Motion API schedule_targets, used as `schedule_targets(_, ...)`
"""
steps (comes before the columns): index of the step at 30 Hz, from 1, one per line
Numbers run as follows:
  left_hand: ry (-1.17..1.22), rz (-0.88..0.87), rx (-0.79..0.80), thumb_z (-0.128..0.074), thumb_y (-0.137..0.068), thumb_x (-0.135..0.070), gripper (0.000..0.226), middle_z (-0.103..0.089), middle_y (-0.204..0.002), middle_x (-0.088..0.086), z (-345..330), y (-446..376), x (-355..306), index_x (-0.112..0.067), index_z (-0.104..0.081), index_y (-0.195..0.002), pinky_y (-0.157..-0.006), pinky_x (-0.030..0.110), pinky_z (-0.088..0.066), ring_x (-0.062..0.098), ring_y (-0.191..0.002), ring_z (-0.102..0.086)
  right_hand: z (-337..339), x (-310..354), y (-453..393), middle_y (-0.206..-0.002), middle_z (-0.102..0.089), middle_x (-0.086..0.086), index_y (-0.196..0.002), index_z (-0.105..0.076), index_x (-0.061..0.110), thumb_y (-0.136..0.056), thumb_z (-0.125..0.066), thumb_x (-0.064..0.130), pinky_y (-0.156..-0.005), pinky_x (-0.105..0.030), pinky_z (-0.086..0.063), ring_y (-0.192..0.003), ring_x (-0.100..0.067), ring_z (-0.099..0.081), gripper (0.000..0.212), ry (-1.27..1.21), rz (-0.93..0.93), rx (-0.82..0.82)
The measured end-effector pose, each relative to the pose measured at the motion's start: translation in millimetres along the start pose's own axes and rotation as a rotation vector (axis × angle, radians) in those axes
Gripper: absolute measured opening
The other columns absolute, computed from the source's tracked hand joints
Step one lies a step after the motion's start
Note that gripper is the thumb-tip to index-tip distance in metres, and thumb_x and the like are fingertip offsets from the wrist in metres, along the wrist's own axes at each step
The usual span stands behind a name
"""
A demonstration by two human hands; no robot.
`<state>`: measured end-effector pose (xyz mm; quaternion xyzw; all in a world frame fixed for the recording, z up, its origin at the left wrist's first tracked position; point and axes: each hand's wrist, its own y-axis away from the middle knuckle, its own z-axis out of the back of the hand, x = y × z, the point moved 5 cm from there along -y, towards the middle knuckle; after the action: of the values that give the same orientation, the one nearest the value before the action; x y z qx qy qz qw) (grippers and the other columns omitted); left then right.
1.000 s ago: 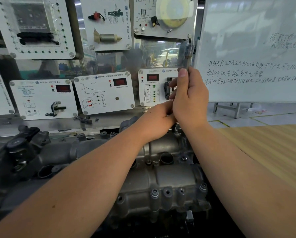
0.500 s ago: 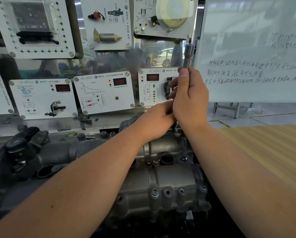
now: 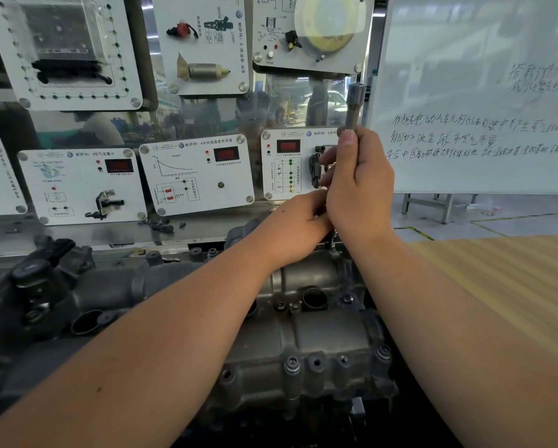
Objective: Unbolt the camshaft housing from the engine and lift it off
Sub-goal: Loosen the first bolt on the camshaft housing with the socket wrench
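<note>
The grey cast camshaft housing [image 3: 319,344] lies on the engine in the lower middle, with bolt heads [image 3: 292,363] along its near edge. My right hand [image 3: 358,185] is closed around a long steel socket tool [image 3: 354,105] that stands upright above the housing's far end. My left hand [image 3: 298,221] is curled right below it, its fingers against the tool's lower part; what they pinch is hidden behind my right hand. A thin threaded bolt shank [image 3: 332,242] shows just beneath the hands.
Training panels with sensors [image 3: 200,174] stand on a metal board right behind the engine. A whiteboard [image 3: 484,101] stands at the right. A wooden tabletop [image 3: 510,286] lies to the right of the engine. Dark intake parts [image 3: 41,286] sit at the left.
The socket tool has risen slightly in my right hand. Both hands stay at the same spot over the housing's far end.
</note>
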<state>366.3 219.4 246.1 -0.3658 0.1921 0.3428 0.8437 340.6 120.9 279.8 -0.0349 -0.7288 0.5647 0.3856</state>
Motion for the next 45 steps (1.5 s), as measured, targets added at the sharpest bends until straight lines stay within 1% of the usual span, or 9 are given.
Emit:
schedule_targets(7, -0.014, -0.022, -0.010, -0.055, -0.098, -0.018, 0.013, -0.069, -0.093, -0.007, 1.9, -0.1, -1.4, -0.021, -0.062, -0.107, -0.066, 0.013, -0.046, 0.002, -0.086, -0.064, 1.9, -3.5, -0.2, -0.087, -0.069, 0.007, -0.114, -0.046, 0.028, -0.104, -0.049, 0.035, -0.069, -0.017, -0.050, -0.075, -0.004, -0.065, 0.012, -0.068, -0.025, -0.003)
schedule_targets(13, 0.000, 0.004, 0.001, -0.051, -0.100, -0.020, 0.015, -0.071, -0.090, 0.007, -1.1, 0.1, -2.0, -0.014, -0.065, -0.105, -0.074, 0.042, -0.051, 0.024, -0.084, -0.066, 1.3, -0.5, -0.3, -0.080, -0.065, 0.005, -0.102, -0.052, 0.024, -0.106, -0.039, 0.031, -0.066, -0.022, -0.047, -0.069, -0.010, -0.060, 0.016, -0.013, 0.010, -0.005)
schedule_targets(17, -0.021, -0.013, -0.005, -0.053, -0.100, -0.021, 0.013, -0.067, -0.080, -0.003, 0.1, -0.4, -1.8, -0.025, -0.060, -0.090, -0.063, 0.029, -0.045, 0.001, -0.065, -0.057, 0.8, -2.1, -0.3, -0.083, -0.066, 0.003, -0.108, -0.054, 0.020, -0.106, -0.039, 0.034, -0.068, -0.029, -0.051, -0.072, -0.013, -0.062, 0.020, -0.046, -0.024, 0.006)
schedule_targets(23, -0.006, -0.019, -0.017, -0.056, -0.097, -0.019, 0.012, -0.071, -0.091, -0.002, 0.4, -1.0, -1.0, -0.018, -0.064, -0.106, -0.071, 0.023, -0.050, 0.006, -0.084, -0.064, 1.8, -2.9, -0.2, -0.085, -0.068, 0.008, -0.114, -0.050, 0.021, -0.105, -0.048, 0.032, -0.066, -0.012, -0.046, -0.071, 0.001, -0.063, 0.015, -0.058, -0.014, 0.012)
schedule_targets(27, 0.020, 0.003, 0.001, -0.052, -0.098, -0.023, 0.012, -0.071, -0.087, 0.002, -1.2, -1.2, 0.6, -0.021, -0.064, -0.100, -0.071, 0.036, -0.052, 0.012, -0.077, -0.065, 1.3, 1.1, 0.4, -0.080, -0.065, 0.006, -0.101, -0.052, 0.022, -0.106, -0.038, 0.032, -0.068, -0.030, -0.051, -0.070, -0.013, -0.062, 0.017, -0.022, 0.005, 0.006)
schedule_targets(30, 0.019, -0.007, 0.002, -0.052, -0.100, -0.022, 0.017, -0.066, -0.074, -0.005, -0.8, -0.7, 0.1, -0.029, -0.060, -0.087, -0.057, 0.021, -0.041, -0.003, -0.059, -0.054, 1.5, 1.9, 0.4, -0.081, -0.066, 0.000, -0.100, -0.054, 0.020, -0.106, -0.035, 0.031, -0.070, -0.038, -0.052, -0.070, -0.019, -0.062, 0.022, -0.027, -0.004, 0.005)
schedule_targets(34, 0.012, -0.028, -0.001, -0.054, -0.099, -0.019, 0.016, -0.068, -0.083, -0.006, 0.3, 0.2, -4.2, -0.032, -0.057, -0.090, -0.059, 0.014, -0.044, 0.001, -0.071, -0.062, 2.1, -0.7, 0.5, -0.083, -0.068, 0.005, -0.116, -0.052, 0.017, -0.105, -0.045, 0.034, -0.067, -0.023, -0.050, -0.071, -0.009, -0.064, 0.021, -0.071, -0.028, 0.009)
schedule_targets(39, 0.021, -0.028, -0.007, -0.054, -0.099, -0.018, 0.010, -0.069, -0.089, -0.005, 0.7, -0.1, -2.8, -0.026, -0.060, -0.100, -0.062, 0.012, -0.045, 0.003, -0.078, -0.064, 2.3, -1.0, -0.2, -0.084, -0.068, 0.007, -0.112, -0.049, 0.022, -0.105, -0.047, 0.030, -0.066, -0.013, -0.046, -0.070, -0.001, -0.062, 0.011, -0.057, -0.008, 0.016)
schedule_targets(45, 0.035, -0.017, -0.005, -0.051, -0.101, -0.021, 0.018, -0.066, -0.076, -0.002, -1.1, -0.6, -0.1, -0.027, -0.059, -0.086, -0.054, 0.014, -0.040, -0.004, -0.059, -0.053, 1.0, 1.4, -0.4, -0.083, -0.067, 0.001, -0.098, -0.053, 0.024, -0.106, -0.037, 0.030, -0.070, -0.031, -0.053, -0.070, -0.014, -0.062, 0.019, -0.011, -0.005, 0.007)
